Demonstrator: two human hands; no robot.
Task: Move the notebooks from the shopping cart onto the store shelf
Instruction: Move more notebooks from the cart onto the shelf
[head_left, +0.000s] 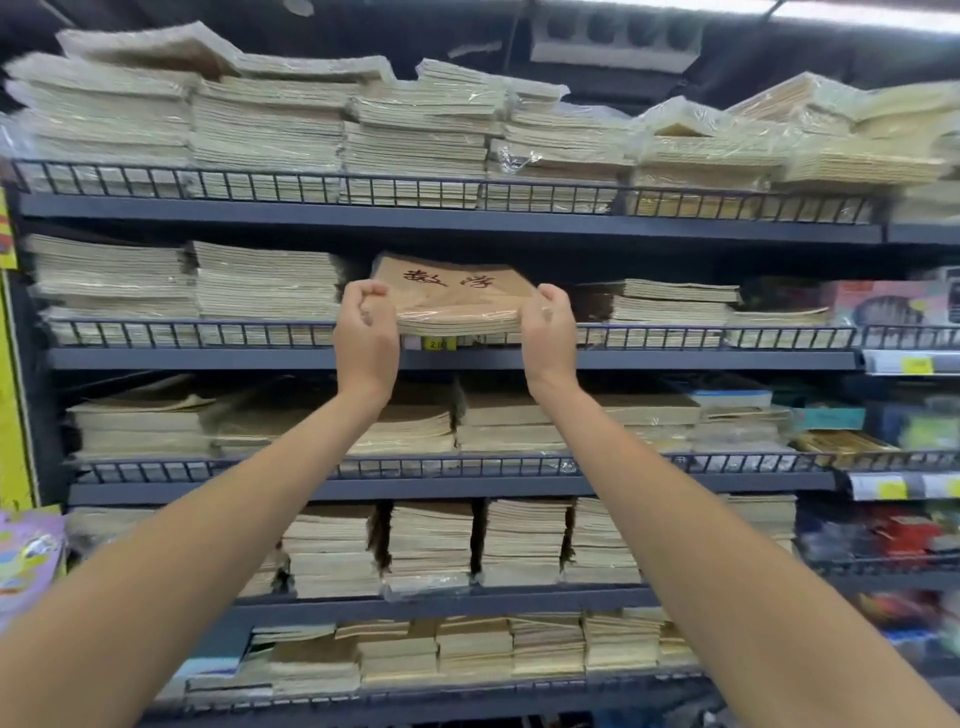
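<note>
1. Notebook bundle (452, 296): brown covers in clear wrap, dark red characters on top. It is raised over the wire rail (156, 332) at the front edge of the second shelf (208, 358) from the top, about mid-width, with its far end tilted up into a gap.
2. Left hand (366, 332): fingers curled, pinching the bundle's left edge.
3. Right hand (548, 332): grasping the bundle's right edge.
4. Tall pale stacks (265, 283) sit left of the gap, lower stacks (675, 306) to the right.
5. Yellow price tag (440, 343) sits on the shelf's front edge, just below the bundle.
</note>
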